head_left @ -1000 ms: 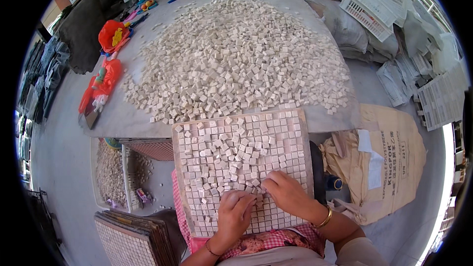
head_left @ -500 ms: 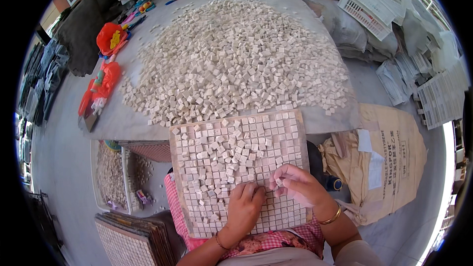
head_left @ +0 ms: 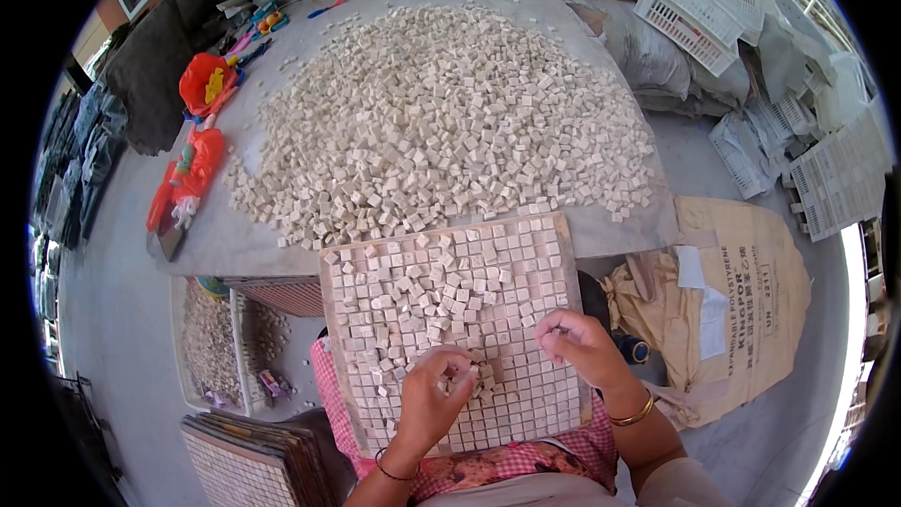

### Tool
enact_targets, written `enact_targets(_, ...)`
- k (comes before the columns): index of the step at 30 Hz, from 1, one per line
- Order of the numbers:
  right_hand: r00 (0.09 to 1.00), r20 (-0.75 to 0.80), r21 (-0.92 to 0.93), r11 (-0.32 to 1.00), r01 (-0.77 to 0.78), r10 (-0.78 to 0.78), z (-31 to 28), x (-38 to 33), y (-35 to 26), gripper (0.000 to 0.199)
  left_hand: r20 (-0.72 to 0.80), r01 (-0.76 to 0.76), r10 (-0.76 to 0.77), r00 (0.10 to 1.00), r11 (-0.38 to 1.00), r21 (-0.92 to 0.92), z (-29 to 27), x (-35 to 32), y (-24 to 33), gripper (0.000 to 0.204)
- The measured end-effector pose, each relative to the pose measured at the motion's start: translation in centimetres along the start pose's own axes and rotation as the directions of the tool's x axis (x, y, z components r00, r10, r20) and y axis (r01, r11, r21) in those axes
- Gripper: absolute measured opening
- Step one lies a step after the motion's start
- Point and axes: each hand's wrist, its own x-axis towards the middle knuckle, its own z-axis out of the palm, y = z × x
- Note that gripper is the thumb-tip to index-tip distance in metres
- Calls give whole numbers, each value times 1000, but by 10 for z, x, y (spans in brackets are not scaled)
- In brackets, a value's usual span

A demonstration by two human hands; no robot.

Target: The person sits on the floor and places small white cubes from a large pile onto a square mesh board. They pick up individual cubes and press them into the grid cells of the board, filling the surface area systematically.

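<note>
Left hand [head_left: 434,399]: lower centre of frame, thumb and fingers curled toward each other over a few tiles; can't tell if one is pinched.
Right hand [head_left: 589,349]: right of centre, over the board's right side, fingers bent inward; grip content not readable.
Square pale-gridded board with thin brownish rim [head_left: 567,261]: lower centre, mostly filled with flat rows, some cells bare.
Small off-white stone-like cubes [head_left: 454,293]: loose on top of the rows, upper middle to left of the board, more by the left fingertips.
Tilt risk: board's lower edge lies over the pink-and-white checked cloth [head_left: 326,380] on the lap; a leg shift could tip it, sliding loose cubes.
Knock risk: a low sweep by the left hand could drag cubes out of line.
Far edge: overlaps the front of the smooth grey tabletop [head_left: 216,249]; big off-white cube heap [head_left: 432,122] sits just beyond, so pushing upward could jam.
Side edges: floor drop at left; right hand near the right rim.
Room: best between the hands and over the board's lower right, rows flat there.
</note>
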Motion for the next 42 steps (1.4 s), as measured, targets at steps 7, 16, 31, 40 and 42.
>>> enact_targets(7,951,187,-673,672,308,-248,30,4,9,14,65,209,-250,966,612,-763,-42,-6,-2,10)
enact_targets(16,927,257,-757,540,368,-273,42,6,14,11,31,262,-317,948,722,-641,-44,-26,-16,6)
enact_targets(31,946,258,-848,424,318,-194,53,-4,4,9,-58,-147,169,984,948,281,-32,-50,-20,14)
enact_targets(40,957,236,-867,409,285,-167,51,1,6,9,200,-364,305,931,746,558,3,-37,-12,25)
enact_targets(42,943,286,-841,428,331,-167,49,2,13,10,234,-396,321,918,711,581,5,-36,-12,25)
